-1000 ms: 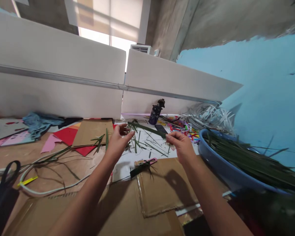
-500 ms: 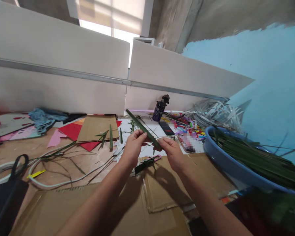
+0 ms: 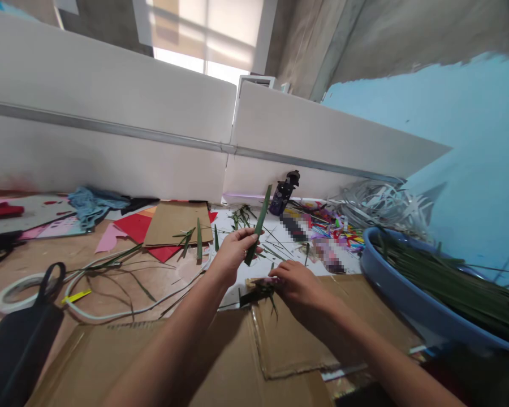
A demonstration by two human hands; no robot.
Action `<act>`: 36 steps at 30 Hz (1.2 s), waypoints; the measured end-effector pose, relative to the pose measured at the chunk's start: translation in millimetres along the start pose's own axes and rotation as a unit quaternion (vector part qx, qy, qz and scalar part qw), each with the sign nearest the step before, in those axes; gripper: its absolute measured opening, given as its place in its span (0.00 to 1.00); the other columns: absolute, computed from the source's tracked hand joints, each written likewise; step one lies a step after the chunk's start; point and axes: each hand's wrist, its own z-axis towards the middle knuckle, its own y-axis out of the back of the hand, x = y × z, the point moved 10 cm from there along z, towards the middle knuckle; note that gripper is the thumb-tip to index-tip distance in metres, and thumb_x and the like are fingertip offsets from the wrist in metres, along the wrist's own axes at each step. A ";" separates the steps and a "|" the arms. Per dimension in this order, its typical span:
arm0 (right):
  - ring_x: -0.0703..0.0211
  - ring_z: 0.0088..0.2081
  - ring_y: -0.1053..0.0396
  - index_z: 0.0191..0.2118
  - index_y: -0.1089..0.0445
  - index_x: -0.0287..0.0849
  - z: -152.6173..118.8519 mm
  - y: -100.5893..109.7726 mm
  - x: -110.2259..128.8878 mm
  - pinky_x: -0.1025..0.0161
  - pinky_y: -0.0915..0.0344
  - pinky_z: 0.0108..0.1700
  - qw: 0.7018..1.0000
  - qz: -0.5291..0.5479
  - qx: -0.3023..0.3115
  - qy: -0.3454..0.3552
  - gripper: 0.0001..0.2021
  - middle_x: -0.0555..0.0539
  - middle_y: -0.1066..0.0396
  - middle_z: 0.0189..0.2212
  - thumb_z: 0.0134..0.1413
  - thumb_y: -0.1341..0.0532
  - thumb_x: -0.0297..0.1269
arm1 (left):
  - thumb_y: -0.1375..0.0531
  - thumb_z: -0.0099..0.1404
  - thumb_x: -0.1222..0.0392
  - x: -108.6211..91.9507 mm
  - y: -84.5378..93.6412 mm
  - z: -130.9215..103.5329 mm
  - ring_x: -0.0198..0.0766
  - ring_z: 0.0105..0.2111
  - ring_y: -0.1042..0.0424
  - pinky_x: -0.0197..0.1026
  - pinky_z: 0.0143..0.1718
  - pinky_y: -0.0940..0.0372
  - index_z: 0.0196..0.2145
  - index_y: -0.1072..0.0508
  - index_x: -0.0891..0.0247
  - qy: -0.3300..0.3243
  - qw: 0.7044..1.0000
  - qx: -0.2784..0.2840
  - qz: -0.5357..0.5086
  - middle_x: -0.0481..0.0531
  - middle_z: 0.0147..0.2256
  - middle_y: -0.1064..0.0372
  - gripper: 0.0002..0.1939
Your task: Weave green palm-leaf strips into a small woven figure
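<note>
My left hand [image 3: 233, 253] pinches a long green leaf strip [image 3: 258, 222] that stands nearly upright above the table. My right hand [image 3: 294, 287] is lowered onto a small woven bundle of green leaf pieces with a pink clip [image 3: 258, 288], which lies at the edge of a cardboard sheet [image 3: 297, 345]; its fingers touch the bundle and I cannot tell whether they grip it.
A blue basin [image 3: 407, 294] full of green leaf strips stands at the right. Loose leaf bits, coloured paper scraps [image 3: 331, 229] and cardboard cover the table. A dark bottle [image 3: 283, 194] stands by the white partition. White cord [image 3: 110, 311] and black scissors [image 3: 46, 280] lie at the left.
My right hand let go of the leaf strip and dropped down to the clipped bundle on the cardboard. My left hand kept the strip and tipped it from slanted to nearly upright.
</note>
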 end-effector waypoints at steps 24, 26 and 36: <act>0.59 0.27 0.37 0.33 0.25 0.45 4.6 25.3 -33.5 0.61 0.39 0.31 0.724 0.649 -0.136 -0.189 0.13 0.50 0.31 0.26 0.34 0.34 0.34 | 0.28 0.55 0.56 5.5 11.8 10.0 0.32 0.22 0.36 0.37 0.24 0.46 0.30 0.22 0.63 0.001 0.998 0.015 0.065 0.48 0.25 0.30 0.10; 0.59 0.27 0.39 0.36 0.23 0.45 12.0 25.9 -25.3 0.61 0.41 0.30 0.738 0.636 -0.135 -0.178 0.14 0.51 0.33 0.26 0.36 0.34 0.34 | 0.28 0.54 0.55 7.2 12.3 10.0 0.32 0.22 0.37 0.37 0.24 0.47 0.31 0.22 0.63 0.004 0.998 0.015 0.067 0.48 0.25 0.30 0.11; 0.52 0.34 0.35 0.33 0.29 0.49 19.1 1.4 -27.5 0.56 0.37 0.36 0.770 0.583 -0.194 -0.173 0.08 0.48 0.32 0.33 0.47 0.32 0.42 | 0.30 0.55 0.56 24.4 13.1 9.2 0.33 0.22 0.37 0.38 0.23 0.50 0.30 0.26 0.61 0.029 0.995 0.013 0.091 0.49 0.26 0.29 0.10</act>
